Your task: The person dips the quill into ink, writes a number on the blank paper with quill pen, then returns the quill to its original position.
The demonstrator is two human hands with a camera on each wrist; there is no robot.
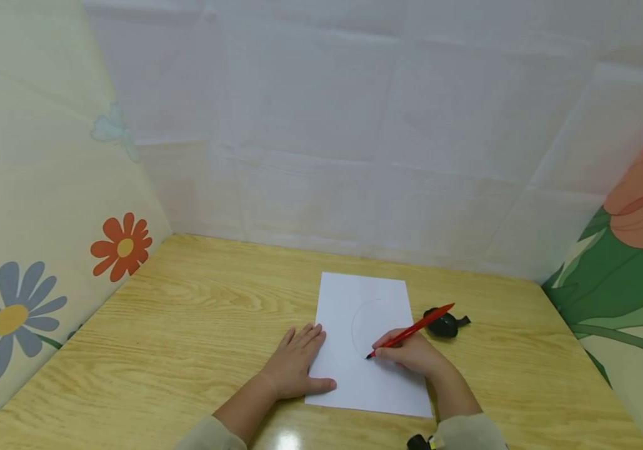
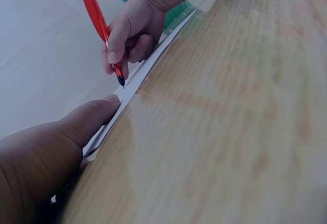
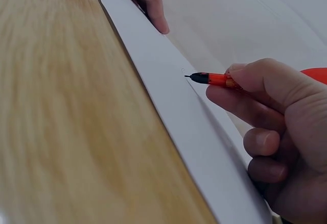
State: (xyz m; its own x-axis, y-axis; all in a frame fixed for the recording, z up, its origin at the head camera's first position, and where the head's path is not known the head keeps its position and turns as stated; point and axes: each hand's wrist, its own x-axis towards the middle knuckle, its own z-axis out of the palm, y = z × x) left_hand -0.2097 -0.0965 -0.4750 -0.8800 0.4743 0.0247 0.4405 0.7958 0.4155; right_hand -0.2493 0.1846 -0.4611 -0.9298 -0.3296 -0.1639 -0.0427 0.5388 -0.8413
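A sheet of white paper (image 1: 360,390) lies on the wooden table, bearing a thin curved line (image 1: 352,325) that bows to the left. My right hand (image 1: 413,354) pinches a red pen (image 1: 423,321) between thumb and fingers low on its barrel. The pen slants up to the right, its black tip at the lower end of the curve. In the left wrist view the pen's upper end (image 2: 92,10) looks broad and leaf-shaped. My left hand (image 1: 294,369) rests with its fingers straight over the paper's left edge, its thumb (image 2: 97,113) on the sheet.
Just right of the paper sits a rounded, glossy black object (image 1: 442,325) with a short tail. A pale cloth wall (image 1: 327,156) rises behind the wooden table (image 1: 186,325), and flower-printed panels (image 1: 29,206) flank it. A small black item (image 1: 419,442) shows by the right sleeve.
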